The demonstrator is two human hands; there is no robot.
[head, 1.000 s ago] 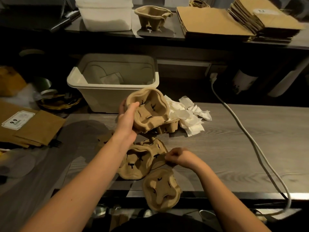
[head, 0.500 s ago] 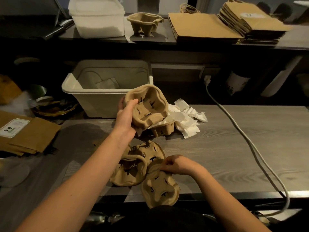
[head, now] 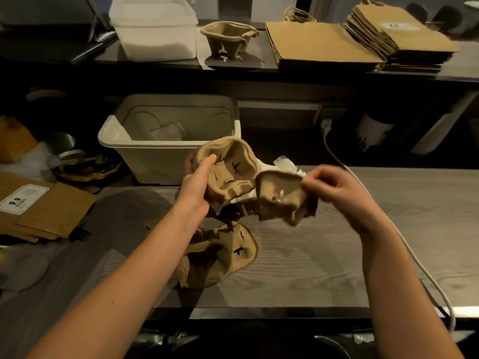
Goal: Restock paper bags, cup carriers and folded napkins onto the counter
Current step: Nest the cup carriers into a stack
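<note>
My left hand (head: 197, 185) grips a brown pulp cup carrier (head: 228, 172) above the wooden worktop, thumb inside its rim. My right hand (head: 334, 187) pinches the edge of a second cup carrier (head: 282, 200), lifted and tilted beside the first. More carriers (head: 220, 255) lie on the worktop below my left forearm. Crumpled white napkins (head: 285, 164) sit behind the held carriers. On the raised counter stand a cup carrier stack (head: 228, 37), flat paper bags (head: 318, 45) and a taller bag stack (head: 396, 37).
A white plastic bin (head: 171, 146) stands behind my left hand. A white napkin tub (head: 155, 29) sits on the counter at left. A white cable (head: 404, 244) runs along the right of the worktop (head: 388, 216). Labelled paper bags (head: 39, 208) lie at far left.
My right hand has lifted one carrier off the pile near the front edge and brought it up beside the carrier in my left hand. The left hand has stayed about where it was.
</note>
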